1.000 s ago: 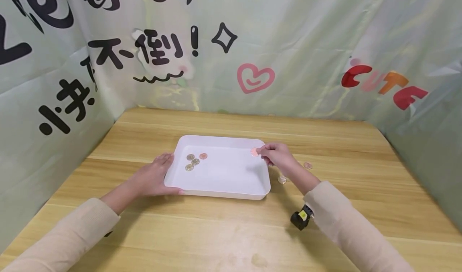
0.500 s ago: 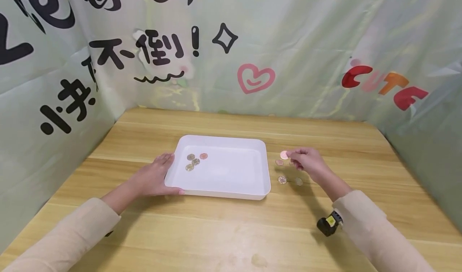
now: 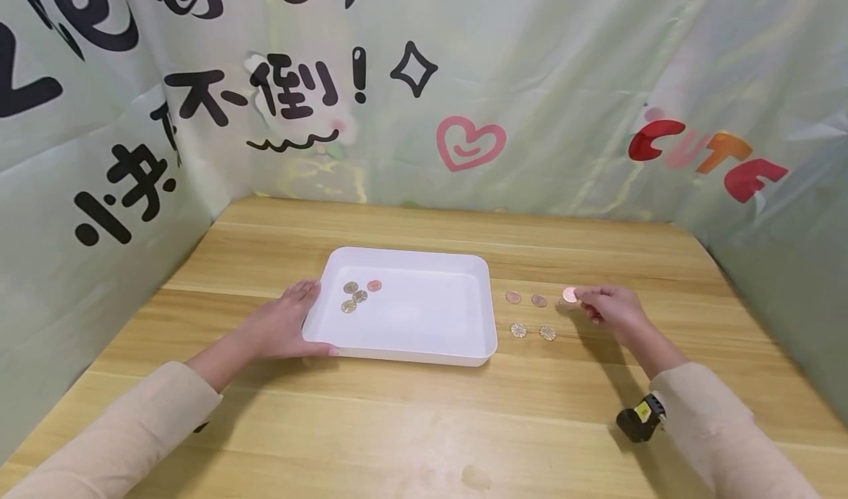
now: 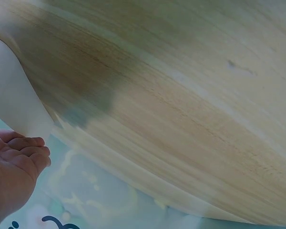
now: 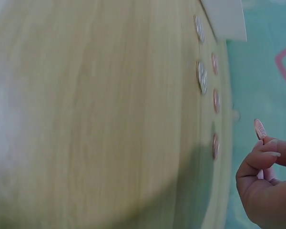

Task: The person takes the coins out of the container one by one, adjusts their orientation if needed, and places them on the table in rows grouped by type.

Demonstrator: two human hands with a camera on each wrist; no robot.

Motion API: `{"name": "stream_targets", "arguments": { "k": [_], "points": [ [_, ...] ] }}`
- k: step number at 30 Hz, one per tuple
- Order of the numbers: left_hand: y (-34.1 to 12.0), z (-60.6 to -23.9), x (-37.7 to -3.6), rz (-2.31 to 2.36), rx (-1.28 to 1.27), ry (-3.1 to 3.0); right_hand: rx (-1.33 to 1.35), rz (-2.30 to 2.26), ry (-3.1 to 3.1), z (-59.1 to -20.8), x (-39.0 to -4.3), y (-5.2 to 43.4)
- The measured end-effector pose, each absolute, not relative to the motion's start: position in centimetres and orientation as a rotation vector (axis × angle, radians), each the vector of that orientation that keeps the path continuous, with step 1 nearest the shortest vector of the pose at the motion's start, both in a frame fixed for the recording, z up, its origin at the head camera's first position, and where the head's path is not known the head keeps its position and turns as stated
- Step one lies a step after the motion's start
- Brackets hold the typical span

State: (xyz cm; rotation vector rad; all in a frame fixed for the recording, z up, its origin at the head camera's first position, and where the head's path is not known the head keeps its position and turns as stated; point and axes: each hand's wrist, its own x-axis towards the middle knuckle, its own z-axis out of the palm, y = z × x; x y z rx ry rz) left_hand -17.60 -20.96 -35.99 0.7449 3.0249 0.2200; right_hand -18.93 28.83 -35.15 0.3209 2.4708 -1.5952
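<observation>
The pale green printed backdrop (image 3: 543, 57) enclosed the light wooden table (image 3: 411, 425) on three sides. On it lay the white rectangular plastic tray (image 3: 424, 337), holding four small coins (image 3: 358, 295) at its left end, same as half a second before.

The left hand (image 3: 281, 330) had not shifted: it rested against the tray's left edge, fingers nearly straight and together, thumb along the front wall.

The right hand (image 3: 612, 309) had travelled from above the tray's right end, a second earlier, out over the bare table well right of it. Thumb and forefinger stayed pinched on a small copper-coloured round coin (image 3: 569, 294), held just above the wood.

Loose table coins (image 3: 530, 315) formed two rows beside the tray; the pinched coin sat at the right end of the far row, above another coin (image 5: 215, 145) seen in the right wrist view. Judgement: coins were leaving the tray for the rows.
</observation>
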Motion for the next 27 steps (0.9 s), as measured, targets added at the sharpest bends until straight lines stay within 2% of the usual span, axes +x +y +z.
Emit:
{"name": "stream_targets", "arguments": {
  "k": [13, 27],
  "points": [
    [-20.8, -36.1, -17.7, 0.215, 0.739, 3.021, 0.533, -1.459, 2.493, -36.2, -19.6, 31.8],
    [-21.0, -36.2, -17.6, 0.254, 0.712, 3.013, 0.585, -1.358, 2.53, -36.7, -20.1, 32.2]
  ]
}}
